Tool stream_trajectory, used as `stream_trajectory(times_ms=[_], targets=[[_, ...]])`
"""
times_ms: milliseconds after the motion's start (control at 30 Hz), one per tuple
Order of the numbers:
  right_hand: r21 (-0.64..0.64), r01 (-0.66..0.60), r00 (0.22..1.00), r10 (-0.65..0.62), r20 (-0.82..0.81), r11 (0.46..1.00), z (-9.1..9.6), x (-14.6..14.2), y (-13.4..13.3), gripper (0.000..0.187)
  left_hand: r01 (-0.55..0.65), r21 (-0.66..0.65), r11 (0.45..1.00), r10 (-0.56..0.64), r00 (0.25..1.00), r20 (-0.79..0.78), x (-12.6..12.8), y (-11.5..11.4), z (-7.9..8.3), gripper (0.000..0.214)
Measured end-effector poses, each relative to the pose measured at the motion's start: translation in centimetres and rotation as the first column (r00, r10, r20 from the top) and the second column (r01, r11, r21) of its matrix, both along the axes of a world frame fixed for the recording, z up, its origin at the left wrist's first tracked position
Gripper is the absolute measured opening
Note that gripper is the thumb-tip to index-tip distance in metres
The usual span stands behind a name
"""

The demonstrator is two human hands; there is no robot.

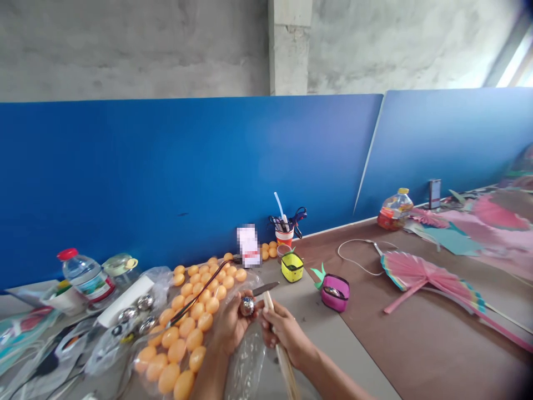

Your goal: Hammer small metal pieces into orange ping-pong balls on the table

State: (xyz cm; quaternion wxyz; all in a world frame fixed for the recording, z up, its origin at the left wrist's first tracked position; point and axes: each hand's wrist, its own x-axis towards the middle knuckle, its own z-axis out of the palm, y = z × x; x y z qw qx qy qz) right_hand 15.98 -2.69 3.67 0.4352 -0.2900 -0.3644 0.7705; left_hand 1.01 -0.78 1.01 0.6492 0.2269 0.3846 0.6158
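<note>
My left hand (230, 325) is curled around a shiny silver ball (247, 306), just in front of the orange balls. A dark pointed blade (265, 288) juts out to the right above that ball; which hand bears it I cannot tell. Beside it, my right hand (287, 330) is closed on a pale, wood-coloured stick (268, 301). A long pale strip (287, 375) runs down below this hand toward the bottom edge; whether it is part of the stick is unclear. Clear plastic wrap (246, 364) lies beneath my hands.
Many orange balls (177, 351) in clear plastic spread to the left. Beyond my hands stand a yellow box (292, 267), a magenta box (335, 293) and a cup (285, 238) of tools. A bottle (89, 280) stands left; pink paper fans (428, 272) lie right.
</note>
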Motion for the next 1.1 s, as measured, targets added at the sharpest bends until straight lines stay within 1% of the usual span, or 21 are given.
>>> stream_trajectory(times_ms=[67,133,200,267,333,467,533,600,700,767,867,933,1100], targets=[[0.006,0.025,1.0,-0.025,0.003,1.0,0.1,0.0,-0.1,0.047,0.01,0.004,1.0,-0.01,1.0,-0.005,0.0,0.0,0.1,0.031],[-0.013,-0.01,0.998,0.01,0.059,1.0,-0.1,-0.1,-0.1,0.046,0.012,0.0,1.0,-0.012,1.0,-0.016,0.0,-0.1,0.3,0.03],[-0.036,-0.056,0.994,0.059,0.096,0.998,-0.4,-0.2,-0.1,0.046,0.014,-0.008,1.0,-0.014,1.0,-0.023,0.1,-0.1,0.3,0.022],[-0.037,-0.056,0.996,0.058,0.06,0.998,-0.4,0.0,0.1,0.045,0.015,-0.014,1.0,-0.015,1.0,-0.023,0.1,-0.2,0.4,0.015],[-0.03,-0.03,0.999,0.03,0.011,0.999,-0.3,0.2,0.3,0.045,0.018,-0.011,1.0,-0.019,1.0,-0.017,0.0,-0.3,0.4,0.009],[-0.042,-0.004,1.0,0.002,-0.029,0.999,0.2,0.6,0.5,0.046,0.0,-0.028,1.0,0.001,1.0,0.016,-0.1,-0.3,0.7,0.005],[-0.041,-0.016,0.999,0.014,-0.04,0.999,0.4,0.6,0.4,0.046,-0.011,-0.049,0.999,0.013,0.999,0.036,0.0,-0.3,1.0,0.007],[-0.028,-0.018,0.998,0.017,-0.054,0.999,0.5,0.6,0.3,0.044,0.001,-0.045,0.999,0.002,0.998,0.057,0.0,-0.3,1.3,0.014],[-0.013,-0.016,0.997,0.015,-0.071,1.0,0.6,0.6,0.1,0.043,0.043,-0.009,0.999,-0.042,0.997,0.072,0.2,-0.4,1.5,0.028],[-0.015,-0.021,0.997,0.02,-0.072,1.0,0.6,0.6,0.1,0.044,0.057,0.018,0.998,-0.058,0.997,0.052,0.3,-0.5,1.6,0.032],[-0.015,-0.022,0.998,0.021,-0.065,1.0,0.5,0.6,0.2,0.045,0.054,0.041,0.998,-0.055,0.998,0.024,0.2,-0.6,1.4,0.03],[-0.013,-0.017,0.998,0.016,-0.065,1.0,0.5,0.6,0.3,0.045,0.04,0.032,0.999,-0.041,0.999,0.031,0.1,-0.6,1.2,0.025],[-0.034,-0.003,0.998,0.001,-0.06,0.999,0.2,0.6,0.3,0.048,0.004,-0.059,0.998,0.002,0.995,0.102,-0.4,-0.3,1.0,0.02]])
